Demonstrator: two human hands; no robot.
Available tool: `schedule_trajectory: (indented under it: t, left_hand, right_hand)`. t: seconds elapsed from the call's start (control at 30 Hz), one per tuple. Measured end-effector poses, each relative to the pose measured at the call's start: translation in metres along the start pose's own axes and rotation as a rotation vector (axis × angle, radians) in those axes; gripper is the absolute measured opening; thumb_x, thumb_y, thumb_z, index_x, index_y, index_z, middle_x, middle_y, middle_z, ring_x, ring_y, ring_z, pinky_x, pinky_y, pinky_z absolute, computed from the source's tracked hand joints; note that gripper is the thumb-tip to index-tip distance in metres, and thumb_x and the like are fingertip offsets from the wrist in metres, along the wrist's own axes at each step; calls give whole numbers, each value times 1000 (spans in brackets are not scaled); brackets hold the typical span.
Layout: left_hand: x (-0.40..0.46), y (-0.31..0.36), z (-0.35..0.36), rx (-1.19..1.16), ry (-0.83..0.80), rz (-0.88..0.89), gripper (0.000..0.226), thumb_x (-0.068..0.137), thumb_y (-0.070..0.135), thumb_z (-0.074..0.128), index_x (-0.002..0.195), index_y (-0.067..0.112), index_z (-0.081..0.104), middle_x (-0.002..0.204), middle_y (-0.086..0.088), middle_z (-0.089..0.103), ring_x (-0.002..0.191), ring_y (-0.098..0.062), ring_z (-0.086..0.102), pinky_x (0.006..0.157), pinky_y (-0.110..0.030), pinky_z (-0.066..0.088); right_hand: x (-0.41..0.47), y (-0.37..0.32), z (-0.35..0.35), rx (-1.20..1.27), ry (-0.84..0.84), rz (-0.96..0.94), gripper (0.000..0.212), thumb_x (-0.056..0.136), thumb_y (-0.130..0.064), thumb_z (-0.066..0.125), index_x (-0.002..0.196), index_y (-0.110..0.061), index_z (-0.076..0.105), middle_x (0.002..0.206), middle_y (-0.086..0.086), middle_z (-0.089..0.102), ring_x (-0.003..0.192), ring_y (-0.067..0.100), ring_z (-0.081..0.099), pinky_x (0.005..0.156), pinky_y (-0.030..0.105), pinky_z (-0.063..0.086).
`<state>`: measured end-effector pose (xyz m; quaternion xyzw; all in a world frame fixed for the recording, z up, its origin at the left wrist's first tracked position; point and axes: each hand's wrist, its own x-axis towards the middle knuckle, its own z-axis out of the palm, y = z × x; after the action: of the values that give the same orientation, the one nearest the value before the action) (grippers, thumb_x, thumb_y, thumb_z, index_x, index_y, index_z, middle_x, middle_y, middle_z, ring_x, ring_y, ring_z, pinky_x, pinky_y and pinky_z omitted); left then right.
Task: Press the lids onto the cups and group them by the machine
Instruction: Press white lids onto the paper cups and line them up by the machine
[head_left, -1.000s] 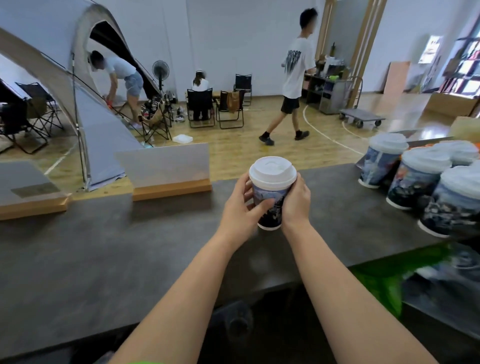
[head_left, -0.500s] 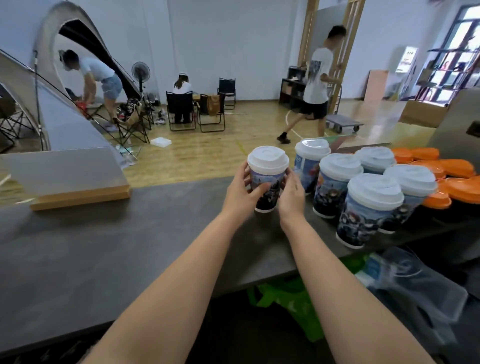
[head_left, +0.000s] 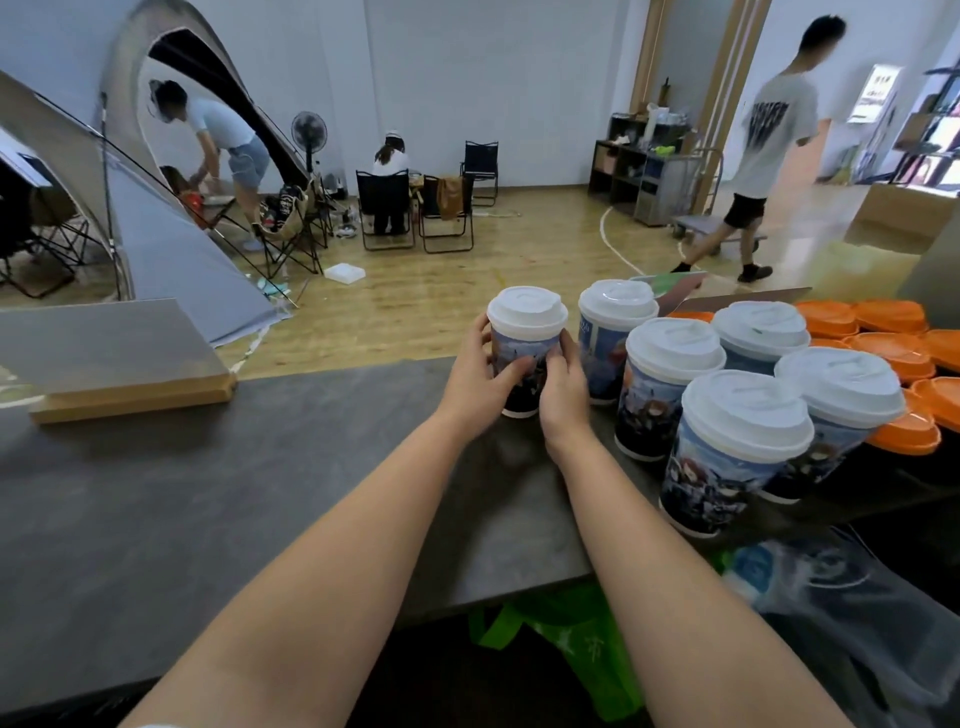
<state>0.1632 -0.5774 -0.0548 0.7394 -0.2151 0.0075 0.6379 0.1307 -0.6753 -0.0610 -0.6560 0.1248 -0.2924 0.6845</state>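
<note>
On the grey counter, both hands, left and right, curl round the lidded cup, now carried across beside the group; only release remains.

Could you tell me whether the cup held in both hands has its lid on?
Lid on: a white lid caps the cup.

**Six cups on the counter**

Six lidded cups are standing on the counter, each wearing one white lid. Two hands are showing, left hand and right hand. Orange lids are piling up beside them, too overlapped to count.
</note>
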Motion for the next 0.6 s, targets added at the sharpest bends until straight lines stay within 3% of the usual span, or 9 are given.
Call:
schedule_trajectory:
  t: [0.1,0.23,0.33,0.43,0.53,0.6]
  left_hand:
    - [1,-7,2,135,70,12,69,83,25,78,142,19,42,127,0,45,120,-15,51,104,-30,47]
    - [1,-4,8,57,102,-43,77,82,21,79,145,18,34,129,4,48,121,-12,51,102,-28,45]
    - [2,-5,13,32,118,-73,81,81,21,80,145,20,31,123,6,54,116,-11,56,103,-32,48]
    - [3,-6,15,17,123,-74,82,81,21,80,145,21,29,130,1,56,120,-13,57,106,-36,47]
    - [-3,-5,12,1,71,-59,83,88,20,73,152,23,22,142,4,48,130,-8,46,108,-26,38]
    - [-9,-8,3,-6,87,-69,78,93,26,67,155,24,19,152,3,39,138,-10,38,113,-29,33]
  right_hand:
    - [6,1,2,29,33,65,34,104,-13,34,135,-11,48,127,2,52,118,12,47,90,17,35]
    - [13,2,6,23,35,102,33,104,-13,33,130,-8,52,121,3,54,109,10,47,67,-3,36]
    - [15,3,7,34,39,117,35,105,-14,31,131,-7,53,121,3,55,112,12,48,67,-6,36]
    - [12,5,9,45,42,131,37,105,-16,30,132,-9,55,129,4,57,117,12,50,79,-3,39]
    - [0,6,8,94,73,165,45,100,-28,36,143,-17,45,148,4,46,138,16,41,115,31,33]
    - [-17,4,4,119,137,217,48,101,-23,36,149,-18,37,153,5,40,142,17,36,119,38,26]
